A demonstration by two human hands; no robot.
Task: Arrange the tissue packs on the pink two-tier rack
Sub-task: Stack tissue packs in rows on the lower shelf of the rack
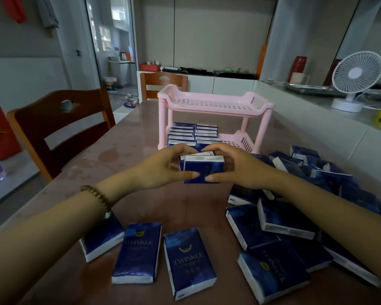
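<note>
Gripped from both sides by left hand point(163, 170) and right hand point(235, 168): a few upright tissue packs point(204, 170), just short of the lower tier point(240, 139) of the pink two-tier rack point(266, 105). Best kept squared and pressed together, then slid in flush against the rows point(194, 135) standing there.
</note>
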